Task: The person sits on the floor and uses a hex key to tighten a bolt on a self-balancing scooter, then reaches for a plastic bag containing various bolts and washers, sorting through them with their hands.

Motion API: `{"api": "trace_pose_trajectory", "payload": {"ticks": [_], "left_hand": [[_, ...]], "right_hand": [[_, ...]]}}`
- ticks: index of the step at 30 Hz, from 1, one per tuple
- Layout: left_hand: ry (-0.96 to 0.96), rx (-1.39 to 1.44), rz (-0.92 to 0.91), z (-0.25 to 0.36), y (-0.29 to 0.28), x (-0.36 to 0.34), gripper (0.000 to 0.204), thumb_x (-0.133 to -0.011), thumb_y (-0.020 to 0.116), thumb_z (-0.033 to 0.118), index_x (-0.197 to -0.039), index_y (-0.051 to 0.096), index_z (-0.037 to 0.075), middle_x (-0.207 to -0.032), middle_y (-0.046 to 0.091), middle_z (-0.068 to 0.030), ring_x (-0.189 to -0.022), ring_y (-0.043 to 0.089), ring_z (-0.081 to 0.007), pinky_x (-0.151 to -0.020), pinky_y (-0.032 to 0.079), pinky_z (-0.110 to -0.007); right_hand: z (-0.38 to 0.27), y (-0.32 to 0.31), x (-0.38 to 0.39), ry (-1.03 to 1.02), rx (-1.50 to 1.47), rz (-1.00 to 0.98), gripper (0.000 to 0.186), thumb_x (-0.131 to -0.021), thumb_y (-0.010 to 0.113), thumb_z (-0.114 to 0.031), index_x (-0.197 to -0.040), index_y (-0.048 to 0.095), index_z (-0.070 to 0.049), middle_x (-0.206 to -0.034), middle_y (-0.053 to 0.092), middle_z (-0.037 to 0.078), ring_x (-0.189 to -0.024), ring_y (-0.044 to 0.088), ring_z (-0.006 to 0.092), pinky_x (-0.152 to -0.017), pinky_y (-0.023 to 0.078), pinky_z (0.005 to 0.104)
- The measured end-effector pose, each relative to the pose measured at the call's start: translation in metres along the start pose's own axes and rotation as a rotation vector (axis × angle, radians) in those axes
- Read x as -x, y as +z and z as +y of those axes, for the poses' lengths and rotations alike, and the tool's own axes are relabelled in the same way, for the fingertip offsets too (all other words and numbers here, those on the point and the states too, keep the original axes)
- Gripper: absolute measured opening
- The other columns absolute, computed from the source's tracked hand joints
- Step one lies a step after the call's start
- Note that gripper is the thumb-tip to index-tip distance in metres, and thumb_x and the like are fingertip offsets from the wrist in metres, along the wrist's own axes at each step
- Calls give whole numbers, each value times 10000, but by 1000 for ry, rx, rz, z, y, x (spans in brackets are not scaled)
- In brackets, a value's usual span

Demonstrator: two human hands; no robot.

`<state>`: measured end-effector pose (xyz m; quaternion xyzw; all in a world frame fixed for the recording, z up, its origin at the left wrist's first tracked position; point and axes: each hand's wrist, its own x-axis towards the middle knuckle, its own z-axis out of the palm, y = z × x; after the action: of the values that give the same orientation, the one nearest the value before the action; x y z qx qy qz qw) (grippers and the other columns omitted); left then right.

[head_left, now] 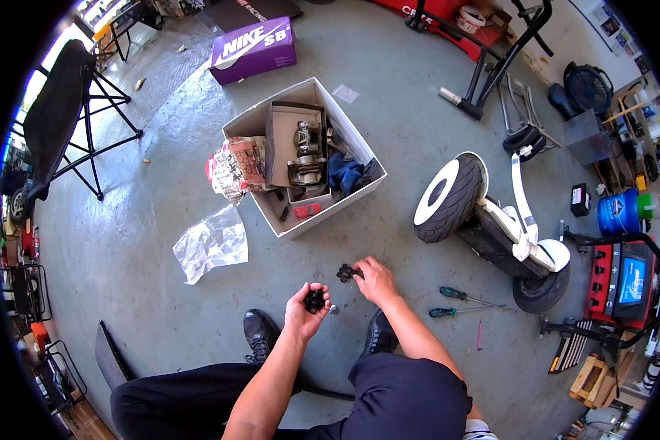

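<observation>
small black parts (314, 300) in left hand (306, 306), right hand (375, 279) on another black part (345, 273) above concrete floor (161, 191)

Open concrete floor around the hands, hemmed in ahead and to the right.

Bare grey floor (389, 183) lies between the open white cardboard box (304, 158) ahead, the white two-wheeled self-balancing scooter (491, 220) and green-handled screwdrivers (462, 303) right, crumpled clear plastic bag (211, 246) left.

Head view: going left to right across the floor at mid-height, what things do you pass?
Black folding chair → clear plastic bag → open white cardboard box → white two-wheeled self-balancing scooter → blue drum.
</observation>
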<state>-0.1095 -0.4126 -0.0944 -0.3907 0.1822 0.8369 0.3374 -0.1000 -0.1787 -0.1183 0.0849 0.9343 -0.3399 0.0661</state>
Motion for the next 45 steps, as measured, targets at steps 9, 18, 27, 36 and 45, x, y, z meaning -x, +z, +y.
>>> {"api": "trace_pose_trajectory", "payload": {"ticks": [9, 18, 27, 36, 45], "left_hand": [[-5, 0, -1, -12, 6, -6, 298, -1060, 537, 312, -1052, 659, 39, -1103, 688, -158, -943, 671, -278, -795, 597, -383], [-52, 37, -59, -5, -2, -3, 298, -1062, 533, 307, -1008, 655, 41, -1052, 681, -149, -895, 659, -266, -745, 583, -357], [48, 21, 117, -16, 14, 2, 306, -1063, 529, 319, -1045, 662, 43, -1098, 688, -153, -948, 676, -284, -810, 607, -392], [-65, 9, -82, -3, 6, -1, 323, -1064, 530, 320, -995, 673, 39, -1083, 692, -153, -934, 675, -274, -772, 608, -382], [-50, -48, -61, -4, -1, -1, 326, -1067, 532, 340, -1029, 668, 47, -1044, 696, -131, -894, 666, -259, -740, 577, -371]], "right_hand": [[-47, -26, 14, 79, -439, 39, 287, -855, 806, -286, -1058, 732, -99, -1017, 703, 77, -849, 708, 255, -752, 567, 387], [-16, 23, 5, -41, -20, 165, 237, -862, 740, -118, -1093, 693, -90, -1009, 687, 102, -889, 692, 360, -775, 568, 432], [-75, -28, 27, -28, -594, -55, 161, -900, 764, -144, -1031, 727, -56, -1005, 701, 93, -798, 680, 183, -715, 546, 323], [-5, 21, 17, -44, 17, 102, 191, -858, 773, -178, -999, 686, -83, -1053, 670, 82, -873, 688, 292, -777, 560, 411], [-74, -37, 13, -81, -399, -31, 227, -879, 750, -170, -1096, 725, -106, -1014, 690, 85, -936, 689, 306, -795, 552, 418]]}}
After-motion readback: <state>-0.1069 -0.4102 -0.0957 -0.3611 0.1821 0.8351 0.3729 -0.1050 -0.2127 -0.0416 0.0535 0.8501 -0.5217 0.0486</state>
